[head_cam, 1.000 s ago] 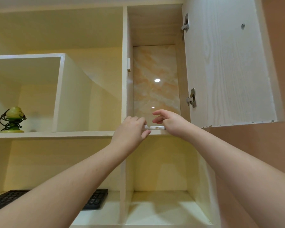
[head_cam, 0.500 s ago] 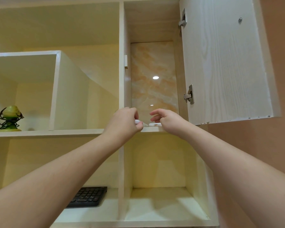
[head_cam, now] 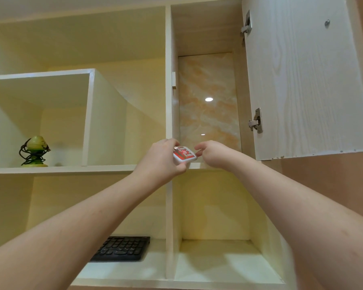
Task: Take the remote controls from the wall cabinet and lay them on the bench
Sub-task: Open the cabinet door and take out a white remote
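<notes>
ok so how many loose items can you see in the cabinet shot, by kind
remote control, white with a red face, held in the left hand: 1
black keyboard: 1
green ornament wrapped in dark wire: 1
total: 3
The right hand hides whatever it may be reaching for.

two bare forearms with no sleeves, watch or rings in view; left hand point(head_cam: 161, 162) and right hand point(head_cam: 215, 153) are ungloved, with short plain nails.

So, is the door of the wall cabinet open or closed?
Open: the cabinet door is swung out to the right, showing its hinges and the marbled back panel.
</notes>
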`<state>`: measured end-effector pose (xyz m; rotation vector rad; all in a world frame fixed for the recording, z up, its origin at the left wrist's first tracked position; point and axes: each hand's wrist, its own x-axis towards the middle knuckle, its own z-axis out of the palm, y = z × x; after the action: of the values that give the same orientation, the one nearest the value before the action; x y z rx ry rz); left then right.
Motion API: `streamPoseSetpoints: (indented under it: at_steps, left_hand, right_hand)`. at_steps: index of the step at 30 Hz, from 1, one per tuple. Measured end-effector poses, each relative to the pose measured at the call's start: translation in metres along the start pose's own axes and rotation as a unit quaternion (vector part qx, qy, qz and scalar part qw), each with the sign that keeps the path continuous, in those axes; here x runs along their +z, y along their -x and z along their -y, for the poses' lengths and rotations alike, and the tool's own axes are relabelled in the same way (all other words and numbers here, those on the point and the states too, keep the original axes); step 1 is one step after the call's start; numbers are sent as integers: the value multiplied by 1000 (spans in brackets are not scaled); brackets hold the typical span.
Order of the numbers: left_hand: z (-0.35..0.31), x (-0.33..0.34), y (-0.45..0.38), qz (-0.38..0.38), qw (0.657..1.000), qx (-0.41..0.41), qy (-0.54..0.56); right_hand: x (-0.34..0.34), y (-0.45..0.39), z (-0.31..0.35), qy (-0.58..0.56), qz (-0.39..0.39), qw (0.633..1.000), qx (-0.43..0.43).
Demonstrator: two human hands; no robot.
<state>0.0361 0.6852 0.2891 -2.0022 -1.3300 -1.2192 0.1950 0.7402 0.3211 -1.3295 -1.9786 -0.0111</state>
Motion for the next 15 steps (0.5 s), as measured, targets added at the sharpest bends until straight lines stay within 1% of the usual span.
streamPoseSetpoints:
  at_steps: [2, 4, 7, 11, 15]
  left_hand:
    - [3, -2, 2, 0, 1000, 2, 2]
    - [6, -4, 5, 1, 1000, 0, 12]
    - [10, -5, 8, -1, 1000, 9, 24]
    - [16, -11, 10, -20, 998, 36, 47]
    - [24, -14, 12, -13, 996, 46, 75]
  right_hand:
    - [1, -2, 4, 20, 1, 1000, 7]
    - [2, -4, 6, 10, -5, 1000, 12]
    - [1, -4, 6, -41, -22, 999, 16]
    - [-4, 0, 3, -103, -68, 992, 3]
    - [-14, 12, -3, -149, -81, 985, -2]
